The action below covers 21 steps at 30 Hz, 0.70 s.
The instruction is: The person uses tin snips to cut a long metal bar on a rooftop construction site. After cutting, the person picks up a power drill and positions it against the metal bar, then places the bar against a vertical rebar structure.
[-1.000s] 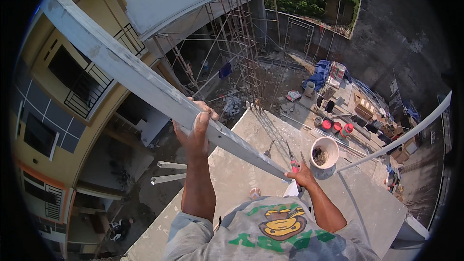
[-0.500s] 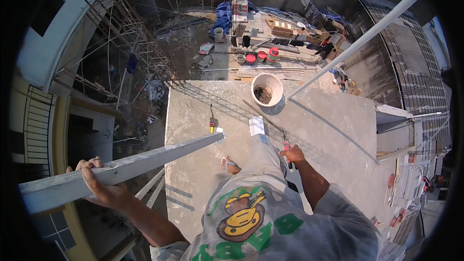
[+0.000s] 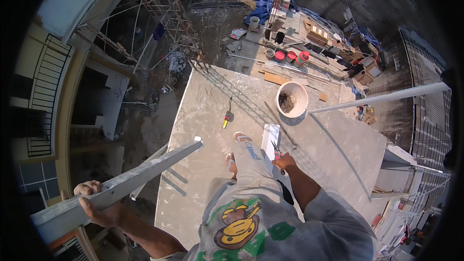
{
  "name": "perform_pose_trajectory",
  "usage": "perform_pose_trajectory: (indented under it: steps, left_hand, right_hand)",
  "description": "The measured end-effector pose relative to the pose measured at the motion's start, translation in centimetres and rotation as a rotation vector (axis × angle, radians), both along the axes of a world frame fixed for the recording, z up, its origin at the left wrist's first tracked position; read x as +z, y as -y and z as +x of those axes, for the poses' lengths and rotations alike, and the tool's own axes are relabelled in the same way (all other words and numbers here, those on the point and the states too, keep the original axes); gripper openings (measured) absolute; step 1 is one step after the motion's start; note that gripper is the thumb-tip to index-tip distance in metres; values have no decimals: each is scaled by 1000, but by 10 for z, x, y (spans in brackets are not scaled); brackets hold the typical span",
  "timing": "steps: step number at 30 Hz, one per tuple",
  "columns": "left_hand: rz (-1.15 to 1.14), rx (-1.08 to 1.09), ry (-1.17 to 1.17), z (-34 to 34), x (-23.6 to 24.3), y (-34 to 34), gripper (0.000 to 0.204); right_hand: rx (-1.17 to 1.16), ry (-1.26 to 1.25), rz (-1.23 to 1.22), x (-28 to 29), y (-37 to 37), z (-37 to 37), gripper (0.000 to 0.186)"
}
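Note:
My left hand (image 3: 99, 204) is wrapped round a long pale grey beam (image 3: 140, 174), whose far end points toward the middle of the concrete slab. My right hand (image 3: 286, 161) is closed on a red-handled tool (image 3: 277, 152) that looks like snips, its dark slim jaws apart. Beneath the tool lies a long white strip (image 3: 271, 134), running back beside my leg and partly hidden by my arm and clothes. Farther ahead, a yellow, red and black tape measure (image 3: 227, 119) rests on the slab.
A pale bucket (image 3: 303, 92) with debris inside stands near the slab's far edge. Beside it are a thin rod (image 3: 282, 126) and a slanting white pole (image 3: 382, 97). Past the slab's left edge (image 3: 175, 111) is a drop to rubble and scaffolding (image 3: 166, 14).
My view has turned, so the slab appears rotated. The tool's jaws, together before, now stand apart over the white strip. Both feet now show; the left hand keeps its hold on the beam.

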State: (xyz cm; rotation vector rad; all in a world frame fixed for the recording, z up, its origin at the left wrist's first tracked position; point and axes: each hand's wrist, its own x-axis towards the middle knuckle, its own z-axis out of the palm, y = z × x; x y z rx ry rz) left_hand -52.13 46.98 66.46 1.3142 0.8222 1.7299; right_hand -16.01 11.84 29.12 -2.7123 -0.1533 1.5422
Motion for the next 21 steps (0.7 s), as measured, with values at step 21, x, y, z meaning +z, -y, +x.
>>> perform_pose_trajectory:
  steps: [21]
  left_hand:
    - [-360, 400, -384, 22, -232, -49, 26]
  right_hand:
    - [-196, 446, -222, -281, -98, 236, 94]
